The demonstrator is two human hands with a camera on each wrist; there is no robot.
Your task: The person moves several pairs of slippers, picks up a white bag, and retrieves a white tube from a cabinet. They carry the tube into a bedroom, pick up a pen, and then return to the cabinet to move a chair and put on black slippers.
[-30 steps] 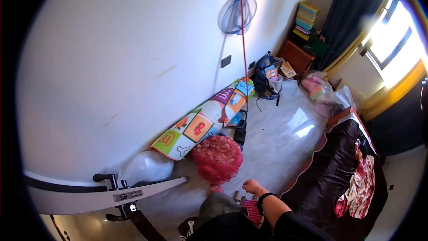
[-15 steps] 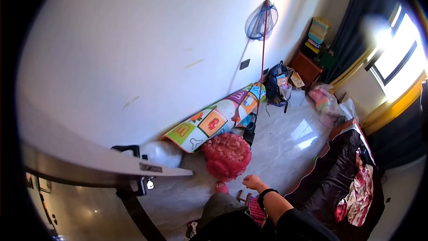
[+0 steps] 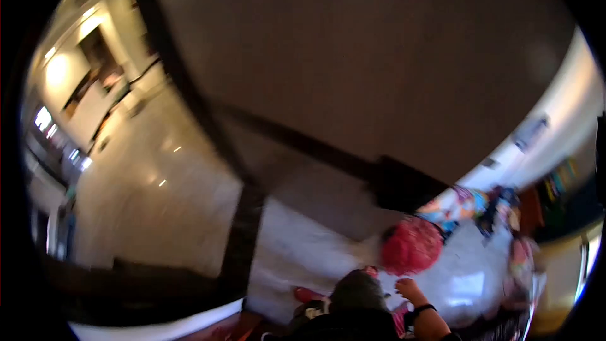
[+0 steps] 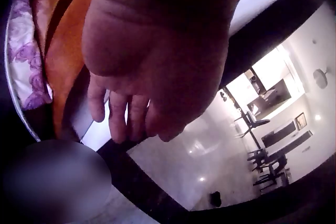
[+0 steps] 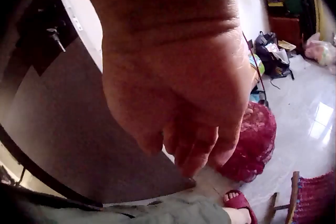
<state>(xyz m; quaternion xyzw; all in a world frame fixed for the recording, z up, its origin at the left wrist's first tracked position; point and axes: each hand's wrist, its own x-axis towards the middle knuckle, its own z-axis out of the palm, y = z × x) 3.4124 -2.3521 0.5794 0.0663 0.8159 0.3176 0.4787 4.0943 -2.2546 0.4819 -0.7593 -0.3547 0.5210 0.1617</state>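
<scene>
My right hand (image 3: 411, 290) hangs low at the front of the head view, a dark band round its wrist. The right wrist view shows its fingers loosely curled with nothing between them. Just past it stands a round seat under a red lacy cover (image 3: 410, 249). A small stool with a pink woven seat (image 5: 317, 203) is at lower right in that wrist view. My left hand (image 4: 157, 71) hangs with relaxed fingers, holding nothing, near orange-brown wood (image 4: 68, 77) and purple floral cloth (image 4: 31, 61). The head view does not show it.
A large dark door (image 3: 379, 57) stands close in front, keys (image 5: 56, 39) in its lock. Left of it, a doorway opens onto a lit room with a shiny floor (image 3: 158, 196). A rolled colourful mat (image 3: 461, 205) and a backpack (image 5: 269, 58) lie along the wall.
The head view has swung left from the bedroom wall and window to the door's face and the room outside. The right hand stays low and loosely curled.
</scene>
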